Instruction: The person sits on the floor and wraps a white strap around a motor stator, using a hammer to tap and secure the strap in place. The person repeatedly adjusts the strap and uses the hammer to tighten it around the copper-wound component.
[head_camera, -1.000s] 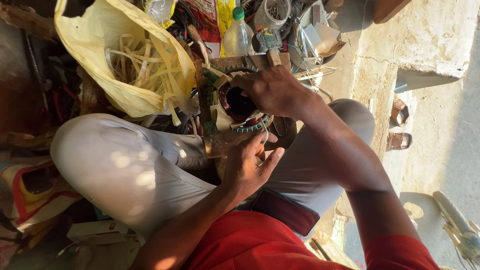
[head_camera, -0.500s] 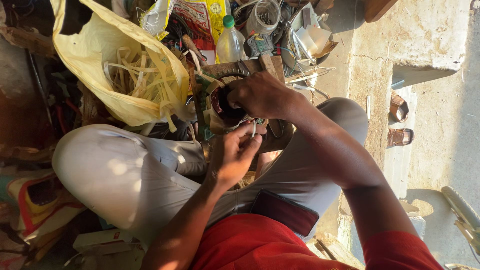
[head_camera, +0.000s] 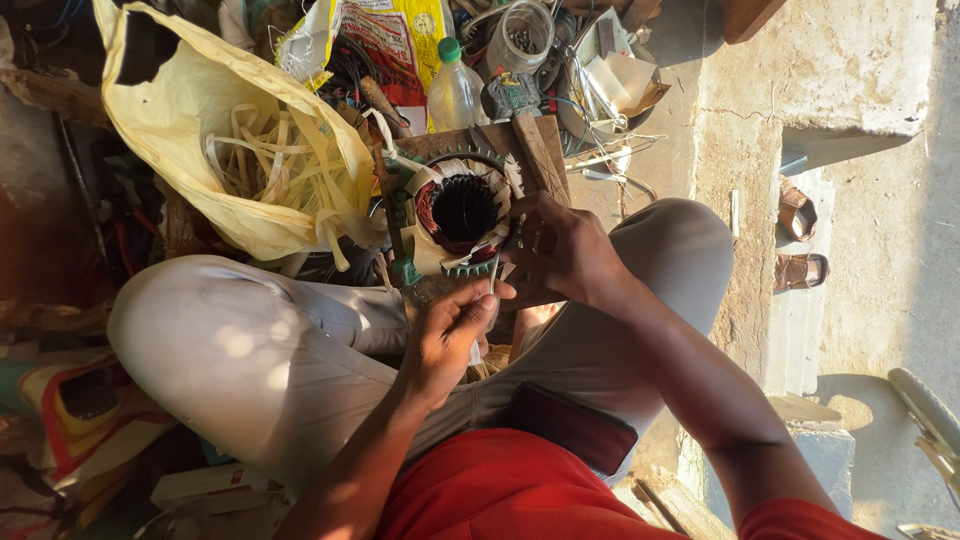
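A round motor stator with copper windings, white insulation strips and a green toothed rim sits on a wooden block between my knees. Its dark bore faces up. My right hand grips the stator's right rim, fingers curled over the edge. My left hand is just below the stator, thumb and fingers pinched on a thin white strip that reaches up to the rim.
A yellow plastic bag of pale strips lies at the upper left. A plastic bottle, a glass jar and tangled wires crowd the top. Brown sandals and a concrete step are on the right.
My right hand slid off the top of the stator to its right rim, uncovering the bore. My left hand rose toward the rim, pinching the strip.
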